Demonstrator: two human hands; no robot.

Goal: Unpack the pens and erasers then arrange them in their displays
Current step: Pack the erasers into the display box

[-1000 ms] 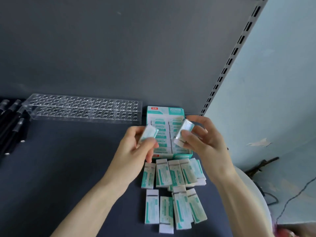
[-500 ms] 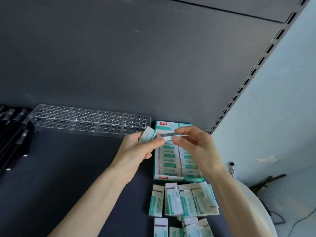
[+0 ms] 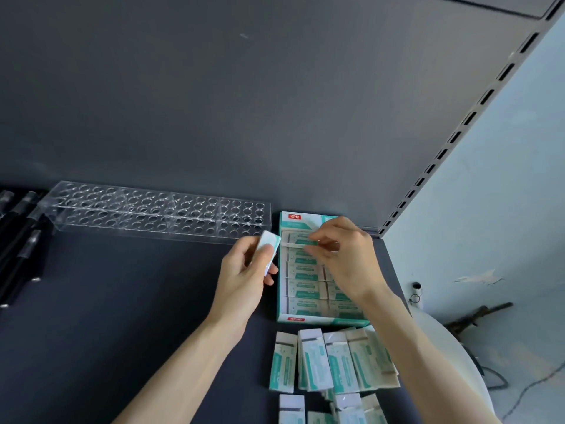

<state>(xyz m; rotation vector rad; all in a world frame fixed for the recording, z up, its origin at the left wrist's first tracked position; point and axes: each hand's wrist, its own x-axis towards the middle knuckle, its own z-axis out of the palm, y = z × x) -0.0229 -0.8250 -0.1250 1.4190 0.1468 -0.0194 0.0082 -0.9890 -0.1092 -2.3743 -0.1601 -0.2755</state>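
Green and white erasers going into their box
The right hand [image 3: 345, 258] has come down and now pinches one eraser [image 3: 294, 245] into the top row of the card box [image 3: 305, 320], so it is nearly home. The left hand [image 3: 244, 276] curls round another eraser [image 3: 269, 247], smooth and shiny. More little blocks [image 3: 318, 362] wait on the dark shelf [image 3: 122, 301]. A clear plastic rack [image 3: 153, 212] of round holes stands near.

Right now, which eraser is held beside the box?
The eraser in the left hand, left of the box. The right hand pinches a second eraser over the box; the rest lie in it or on the shelf.
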